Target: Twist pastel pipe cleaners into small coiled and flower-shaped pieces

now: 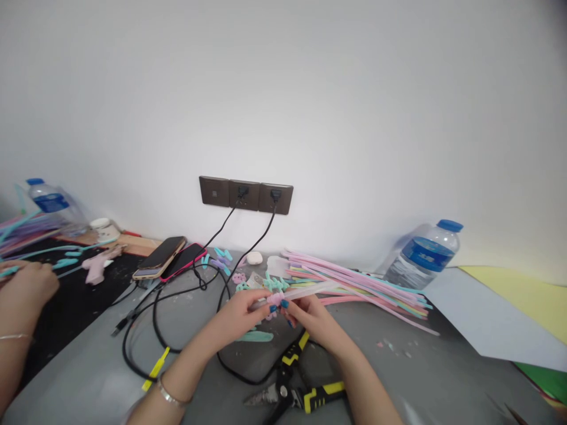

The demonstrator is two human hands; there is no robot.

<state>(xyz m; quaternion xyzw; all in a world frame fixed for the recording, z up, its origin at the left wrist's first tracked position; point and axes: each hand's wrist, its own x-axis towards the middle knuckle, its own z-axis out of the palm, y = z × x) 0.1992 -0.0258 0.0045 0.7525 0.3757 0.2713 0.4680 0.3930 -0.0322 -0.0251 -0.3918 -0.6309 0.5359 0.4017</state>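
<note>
My left hand (241,313) is closed, its fingertips pinching a pink fuzzy pipe cleaner (275,298) that is wound in a small coil. From the coil a pale translucent stick (312,290) runs out to the right, over my right hand. My right hand (310,319) is closed too, its blue-nailed thumb and fingers pressed against the coil's right side. Just behind my fingertips lies a mint-green twisted pipe-cleaner piece (275,282). Yellow-and-black pliers (283,389) lie on the grey table below my hands.
A bundle of pastel pipe cleaners (363,283) lies right of centre, near a water bottle (423,254) and paper sheets (496,319). Black cables (155,319) loop across the left, by two phones (160,258). Another person's hand (33,289) works at far left near a pink glue gun (100,264).
</note>
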